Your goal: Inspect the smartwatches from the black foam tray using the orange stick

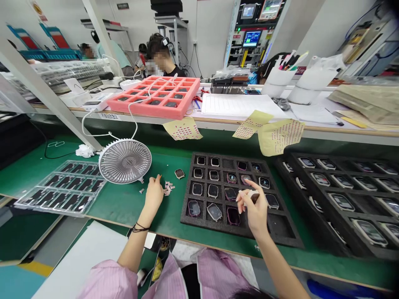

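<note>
Noted nearest: pink sleeves (107,280), then right hand (254,207) above black foam tray (202,224). Saw its grip pinching what looks like a watch (254,197), over the right part of the tray, clear of the pockets. Judged step in hand: handling one watch singly, perhaps to inspect or to seat. Judged next move to call for a steady pinch and a gentle turn or lowering, without knocking neighbouring pieces.

Read held watch as dark-faced with a paler edge; mostly masked by fingers, so cannot tell finer detail.

Found left hand (154,191) low over green table (170,214), just beside a small heap of pale slips (168,188); fingertips drawn in, but cannot tell whether pinching anything. Recorded beyond the slips: loose watch (179,173), lying flat, dark screen, pale gold case.

Logged farther: round grey fan (125,161); on the shelf, pink tray (188,99) holding dark pieces; co-worker (163,56) behind.
</note>
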{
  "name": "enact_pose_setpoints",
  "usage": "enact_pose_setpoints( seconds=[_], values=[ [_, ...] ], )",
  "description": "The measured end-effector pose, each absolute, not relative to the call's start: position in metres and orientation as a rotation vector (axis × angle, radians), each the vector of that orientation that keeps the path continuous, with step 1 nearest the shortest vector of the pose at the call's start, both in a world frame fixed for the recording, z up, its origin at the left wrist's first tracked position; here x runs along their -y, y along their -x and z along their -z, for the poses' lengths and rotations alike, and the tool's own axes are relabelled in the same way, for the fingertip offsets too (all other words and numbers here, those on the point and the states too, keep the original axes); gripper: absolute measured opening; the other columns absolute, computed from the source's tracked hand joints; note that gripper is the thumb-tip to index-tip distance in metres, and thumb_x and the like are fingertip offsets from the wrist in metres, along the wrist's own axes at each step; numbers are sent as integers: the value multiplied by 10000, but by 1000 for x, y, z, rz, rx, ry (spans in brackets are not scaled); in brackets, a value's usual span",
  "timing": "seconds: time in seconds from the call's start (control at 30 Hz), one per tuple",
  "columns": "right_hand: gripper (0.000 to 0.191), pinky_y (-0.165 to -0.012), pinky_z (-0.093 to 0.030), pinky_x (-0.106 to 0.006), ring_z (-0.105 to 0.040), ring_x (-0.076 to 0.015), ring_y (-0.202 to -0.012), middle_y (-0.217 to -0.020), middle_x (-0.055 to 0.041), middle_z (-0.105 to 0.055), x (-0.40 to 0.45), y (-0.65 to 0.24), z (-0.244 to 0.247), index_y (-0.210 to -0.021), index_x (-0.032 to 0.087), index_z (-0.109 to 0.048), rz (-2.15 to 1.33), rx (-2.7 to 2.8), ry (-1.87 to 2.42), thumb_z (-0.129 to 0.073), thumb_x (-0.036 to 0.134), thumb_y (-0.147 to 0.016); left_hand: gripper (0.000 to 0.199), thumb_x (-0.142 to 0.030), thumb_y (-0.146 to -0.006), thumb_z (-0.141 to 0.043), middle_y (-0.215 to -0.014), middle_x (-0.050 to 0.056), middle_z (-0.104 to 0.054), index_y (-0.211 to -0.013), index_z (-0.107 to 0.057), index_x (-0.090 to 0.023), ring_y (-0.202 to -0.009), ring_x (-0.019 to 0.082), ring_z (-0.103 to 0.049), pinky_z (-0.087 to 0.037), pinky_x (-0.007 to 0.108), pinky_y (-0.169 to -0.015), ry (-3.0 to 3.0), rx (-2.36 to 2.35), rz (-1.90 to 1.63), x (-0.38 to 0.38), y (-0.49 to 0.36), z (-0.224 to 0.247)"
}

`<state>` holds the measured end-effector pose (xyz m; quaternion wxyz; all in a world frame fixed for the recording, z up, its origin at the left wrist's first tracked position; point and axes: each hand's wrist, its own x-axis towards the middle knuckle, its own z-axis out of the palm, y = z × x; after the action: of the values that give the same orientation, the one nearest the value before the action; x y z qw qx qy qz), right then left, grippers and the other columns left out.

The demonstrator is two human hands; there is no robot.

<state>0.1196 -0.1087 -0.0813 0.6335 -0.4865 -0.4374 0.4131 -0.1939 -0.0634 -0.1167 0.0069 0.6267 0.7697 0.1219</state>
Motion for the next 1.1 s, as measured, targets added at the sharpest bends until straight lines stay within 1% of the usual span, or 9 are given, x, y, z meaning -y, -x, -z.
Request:
enact_pose_setpoints(
  seconds=[0.1, 0.23, 0.4, 0.47, 0.6, 0.77, 0.93, 1.1],
  values=[
    [379, -361, -349, -218, -443, -85, -344, -590, 68, -582, 103, -129, 76, -1143, 205, -533, -930, 1027, 1126, -668, 310, -805, 474, -27, -876, -308, -1009, 202, -581, -1293, -530, 14, -968, 282, -606, -485, 368, -853, -1956, -2492, -364, 58, 199, 123],
    [379, -363, -355, -224, -453, -92, -343, -589, 64, -585, 97, -133, 66, -1141, 204, -540, -920, 1071, 1130, -673, 310, -802, 447, -71, -903, -303, -1016, 211, -585, -1261, -565, -16, -973, 318, -574, -483, 389, -774, -1955, -2541, -319, 58, 199, 124],
    [365, -358, -363, -220, -457, -94, -338, -581, 61, -586, 97, -132, 65, -1128, 210, -548, -933, 1061, 1116, -680, 298, -798, 402, -174, -957, -339, -1085, 190, -589, -1264, -577, -71, -998, 312, -569, -470, 383, -761, -1992, -2529, -300, 68, 195, 117],
    [360, -357, -369, -222, -457, -96, -338, -580, 59, -586, 98, -132, 69, -1126, 209, -554, -941, 1062, 1121, -679, 292, -799, 391, -191, -962, -349, -1110, 171, -597, -1268, -577, -102, -1006, 300, -570, -466, 379, -766, -2014, -2516, -330, 77, 196, 114],
    [355, -365, -371, -224, -454, -93, -341, -580, 58, -581, 100, -136, 77, -1138, 208, -560, -943, 1080, 1135, -673, 285, -810, 311, -189, -939, -410, -1115, 144, -621, -1153, -630, -137, -1016, 284, -585, -463, 361, -763, -1988, -2551, -458, 96, 211, 110],
    [350, -372, -375, -218, -449, -87, -347, -582, 64, -577, 100, -140, 84, -1141, 215, -562, -959, 1069, 1162, -676, 295, -820, 224, -212, -899, -471, -1050, 120, -645, -1028, -645, -156, -962, 280, -610, -479, 352, -725, -1890, -2625, -521, 113, 241, 121],
    [347, -352, -368, -210, -453, -89, -340, -581, 65, -580, 99, -138, 88, -1115, 216, -566, -978, 1045, 1168, -692, 297, -802, 192, -185, -886, -447, -939, 103, -651, -920, -635, -168, -874, 245, -634, -502, 334, -738, -1896, -2560, -618, 112, 259, 136],
    [352, -358, -376, -210, -456, -88, -336, -575, 67, -581, 102, -138, 88, -1111, 214, -564, -986, 1036, 1151, -693, 291, -792, 182, -165, -881, -437, -929, 113, -670, -879, -619, -166, -887, 252, -640, -509, 333, -770, -1909, -2556, -673, 97, 264, 138]
  ],
)
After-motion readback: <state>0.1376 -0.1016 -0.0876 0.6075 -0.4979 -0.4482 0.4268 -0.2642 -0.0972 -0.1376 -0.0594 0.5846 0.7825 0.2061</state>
